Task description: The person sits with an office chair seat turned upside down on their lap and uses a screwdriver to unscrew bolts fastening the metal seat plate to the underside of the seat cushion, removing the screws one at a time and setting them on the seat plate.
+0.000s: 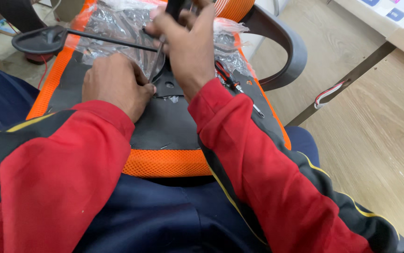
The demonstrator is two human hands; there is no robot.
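Red-sleeved left hand (115, 86) presses curled, knuckles up, on the black panel (164, 122); right hand (188, 44), at one o'clock, grips a dark tool (175, 7) upright.

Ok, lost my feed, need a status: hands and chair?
Left hand pressing chair underside. Right hand gripping dark tool. Plastic wrap bunched ahead; screwdriver loose beside.

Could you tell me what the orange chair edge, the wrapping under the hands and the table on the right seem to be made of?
Orange chair edge: woven mesh fabric, by its open weave. Wrapping: thin clear plastic film, crinkled and glossy. Table: pale wood or wood-look laminate, matte, with visible grain.
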